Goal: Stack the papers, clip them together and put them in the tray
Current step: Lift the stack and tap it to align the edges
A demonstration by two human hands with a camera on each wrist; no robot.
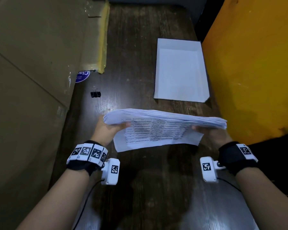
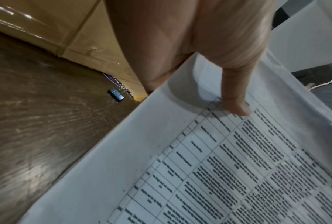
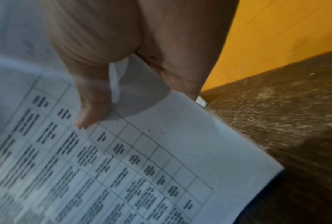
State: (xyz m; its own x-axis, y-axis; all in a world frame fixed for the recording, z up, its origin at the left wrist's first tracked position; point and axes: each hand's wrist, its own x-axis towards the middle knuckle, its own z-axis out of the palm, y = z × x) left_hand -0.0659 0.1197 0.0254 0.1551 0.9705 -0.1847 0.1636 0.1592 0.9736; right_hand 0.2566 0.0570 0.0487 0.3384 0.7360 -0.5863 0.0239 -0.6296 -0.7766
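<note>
Above the dark wooden table (image 1: 140,47), the thick stack of white printed papers (image 1: 156,128) is being squared, gripped at each end by the left hand (image 1: 105,131) and right hand (image 1: 214,135), thumbs on top. Next comes the black binder clip (image 1: 95,94); the white cardboard tray (image 1: 158,72) waits beyond.
</note>
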